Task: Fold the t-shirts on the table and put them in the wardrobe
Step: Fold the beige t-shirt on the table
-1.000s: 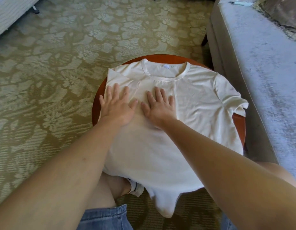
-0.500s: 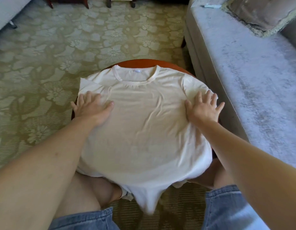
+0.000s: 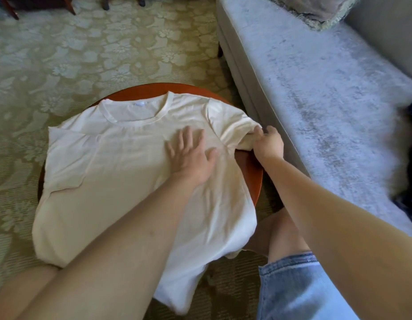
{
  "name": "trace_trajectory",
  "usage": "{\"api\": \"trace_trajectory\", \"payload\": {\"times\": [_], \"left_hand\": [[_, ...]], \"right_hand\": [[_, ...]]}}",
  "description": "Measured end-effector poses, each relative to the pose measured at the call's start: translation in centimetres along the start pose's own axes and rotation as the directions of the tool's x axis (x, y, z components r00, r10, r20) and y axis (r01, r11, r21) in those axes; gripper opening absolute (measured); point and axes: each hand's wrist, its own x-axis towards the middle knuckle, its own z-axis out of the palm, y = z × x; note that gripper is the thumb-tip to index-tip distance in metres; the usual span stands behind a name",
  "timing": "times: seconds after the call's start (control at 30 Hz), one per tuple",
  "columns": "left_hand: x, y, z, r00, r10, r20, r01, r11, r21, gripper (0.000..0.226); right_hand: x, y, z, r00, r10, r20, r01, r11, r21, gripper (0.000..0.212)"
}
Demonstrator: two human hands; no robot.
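Far left: patterned carpet (image 3: 61, 54), nothing of the task on it. Next, the round reddish table (image 3: 142, 88), covered almost wholly by the cream t-shirt (image 3: 112, 169). Lies front up, collar toward the far edge, hem spilling off the near edge toward the knees. At the left edge, the other sleeve (image 3: 66, 139), flat on the cloth and untouched.

Right of centre, the left hand (image 3: 191, 155): fingers spread, palm pressed flat on the chest of the shirt just inside the armpit seam, pinning it. At the right edge of the table, the right hand (image 3: 268, 144): fingers curled, pinching the cuff of the right sleeve (image 3: 235, 125) and lifting it slightly off the wood. Beyond that, a grey sofa (image 3: 316, 100) with a dark garment (image 3: 410, 181) at its far right, too blurred to name.

Step in hand, by the look of it: the first side fold, sleeve about to come inward. Next move calls for carrying the pinched cuff leftward over the chest, with the flat palm as anchor and fold line, then smoothing. Hanging hem likely to drag; worth watching. No wardrobe in view; putting away not yet begun.
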Motion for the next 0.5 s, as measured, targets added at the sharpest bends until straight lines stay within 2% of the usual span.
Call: {"api": "trace_trajectory", "payload": {"times": [0.07, 0.13, 0.17, 0.27, 0.4, 0.5], "left_hand": [[-0.1, -0.1, 0.7, 0.998, -0.005, -0.055, 0.006, 1.000, 0.018, 0.067], [-0.2, -0.2, 1.0, 0.997, -0.005, -0.081, 0.005, 1.000, 0.009, 0.067], [-0.2, -0.2, 0.9, 0.996, -0.005, -0.087, 0.006, 1.000, 0.009, 0.067], [-0.1, -0.2, 0.9, 0.994, -0.002, -0.110, 0.004, 1.000, 0.014, 0.067], [-0.2, -0.2, 1.0, 0.993, -0.003, -0.122, 0.004, 1.000, 0.010, 0.065], [-0.3, -0.2, 1.0, 0.991, 0.005, -0.135, -0.004, 1.000, 0.002, 0.063]], "right_hand": [[1.5, 0.5, 0.0, 0.999, 0.034, 0.005, -0.034, 0.996, 0.079, 0.026], [2.0, 0.4, 0.2, 0.999, 0.042, -0.022, -0.038, 0.988, 0.153, 0.025], [2.0, 0.4, 0.2, 0.999, 0.043, -0.013, -0.040, 0.983, 0.178, 0.018], [2.2, -0.3, 0.2, 1.000, 0.024, -0.009, -0.021, 0.975, 0.221, 0.047], [2.8, -1.4, -0.1, 0.998, -0.016, -0.055, 0.031, 0.960, 0.277, 0.035], [3.4, -2.5, -0.9, 0.995, -0.026, -0.092, 0.053, 0.950, 0.308, 0.033]]}}
